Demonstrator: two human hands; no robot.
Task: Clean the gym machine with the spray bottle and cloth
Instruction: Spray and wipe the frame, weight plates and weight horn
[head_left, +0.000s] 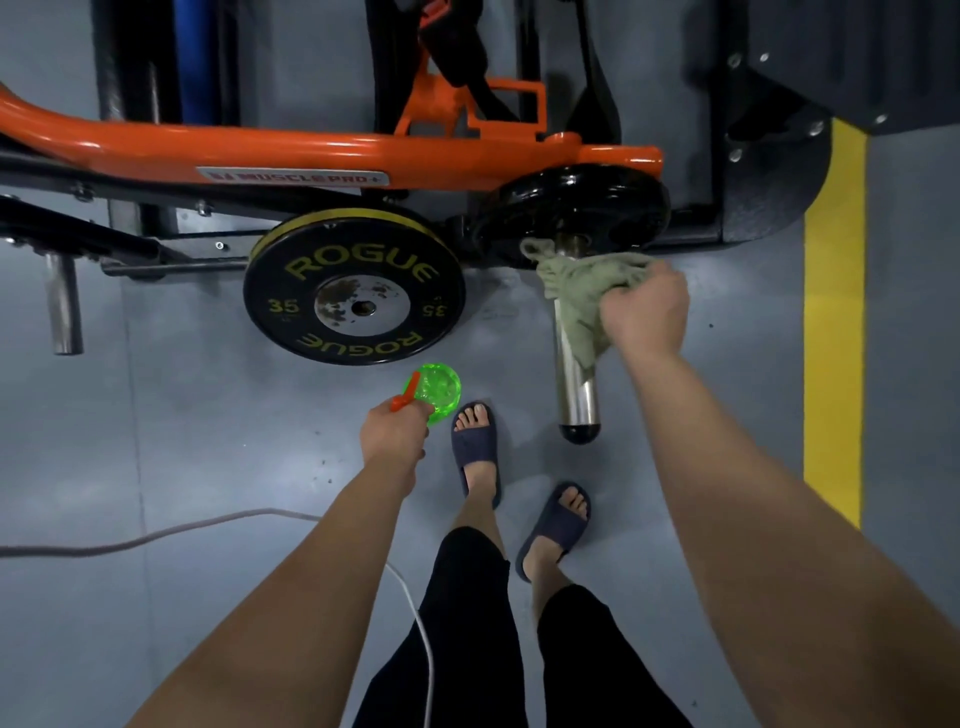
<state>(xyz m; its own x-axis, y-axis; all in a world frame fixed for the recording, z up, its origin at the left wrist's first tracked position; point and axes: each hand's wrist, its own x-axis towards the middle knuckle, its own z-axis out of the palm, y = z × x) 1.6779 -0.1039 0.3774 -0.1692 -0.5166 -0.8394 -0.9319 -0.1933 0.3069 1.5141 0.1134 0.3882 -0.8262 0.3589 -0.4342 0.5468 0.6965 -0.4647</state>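
Observation:
The gym machine has an orange arm (322, 150) running across the top, with a black plate (571, 208) on its steel weight peg (576, 395). My right hand (644, 312) grips a crumpled olive-green cloth (576, 291) and holds it against the upper part of that peg. My left hand (395, 431) holds a bright green spray bottle (439, 389) with an orange trigger, low over the floor, apart from the machine.
A black 35 lb Rogue plate (353, 291) hangs on the frame at centre. Another bare steel peg (62, 301) sticks out at left. A white cable (208, 530) crosses the grey floor. A yellow floor stripe (834, 322) runs at right. My feet in dark slides (475, 447) stand below the peg.

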